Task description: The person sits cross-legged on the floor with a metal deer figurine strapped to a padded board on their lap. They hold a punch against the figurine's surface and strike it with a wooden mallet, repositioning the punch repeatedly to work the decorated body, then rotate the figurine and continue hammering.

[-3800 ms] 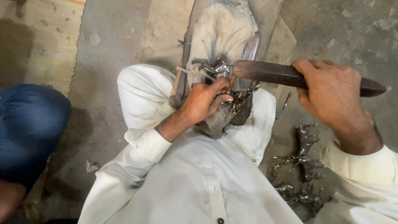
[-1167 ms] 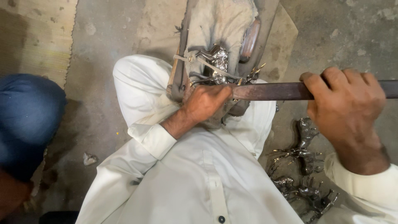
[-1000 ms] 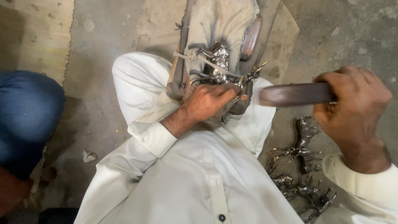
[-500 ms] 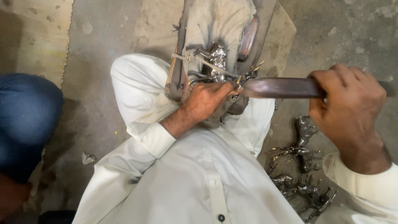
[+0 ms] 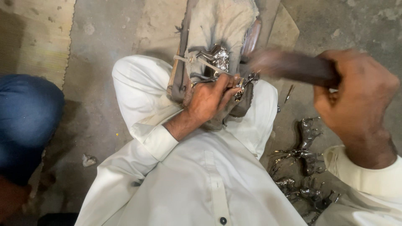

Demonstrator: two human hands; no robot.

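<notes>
- The left hand [image 5: 209, 100] pins a shiny metal horse figurine [image 5: 215, 58] against a padded rest [image 5: 222, 25] between the knees; its fingers sit just beside the strike zone and could be hit.
- The right hand [image 5: 356, 100] is closed round a dark wooden mallet [image 5: 289, 67], blurred; a glancing blow might bend the thin legs.
- The figurine could slip.
- More figurines [image 5: 305, 167] lie on the floor [image 5: 92, 62].

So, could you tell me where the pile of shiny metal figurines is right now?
The pile of shiny metal figurines lies on the floor at lower right in the head view, just below the right hand.
</notes>
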